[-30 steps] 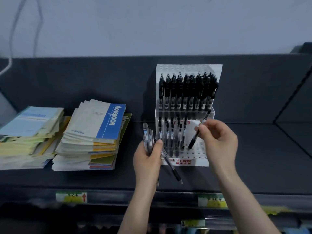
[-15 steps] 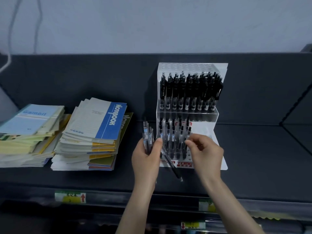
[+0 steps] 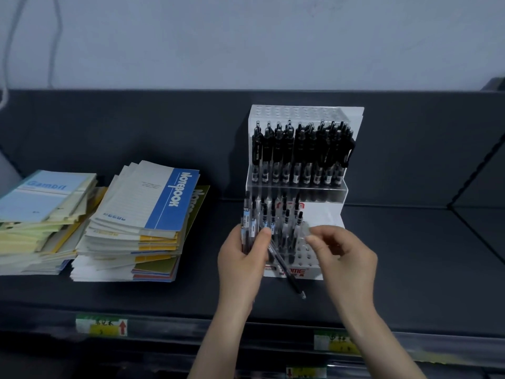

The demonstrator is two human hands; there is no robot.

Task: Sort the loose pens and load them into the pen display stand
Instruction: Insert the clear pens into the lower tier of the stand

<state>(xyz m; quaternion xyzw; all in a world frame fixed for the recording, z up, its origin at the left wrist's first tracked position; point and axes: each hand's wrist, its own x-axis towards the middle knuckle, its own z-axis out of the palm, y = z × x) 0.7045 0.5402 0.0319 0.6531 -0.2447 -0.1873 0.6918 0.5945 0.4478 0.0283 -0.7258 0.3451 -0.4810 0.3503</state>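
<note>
Two bare hands and forearms of one person, seen from above in dim light. The left hand (image 3: 241,258) shows its back and a thumb (image 3: 264,233) with a short, plain nail. The right hand (image 3: 347,258) shows its back and a row of rounded knuckles; its fingers (image 3: 318,239) are blurred, so their nails cannot be made out. Both hands look smooth and slender. The left forearm (image 3: 218,346) and right forearm (image 3: 382,348) are slim and uncovered from the wrist down to the bottom of the view, which cuts them off. Both cross the front edge of the shelf (image 3: 136,296).
</note>
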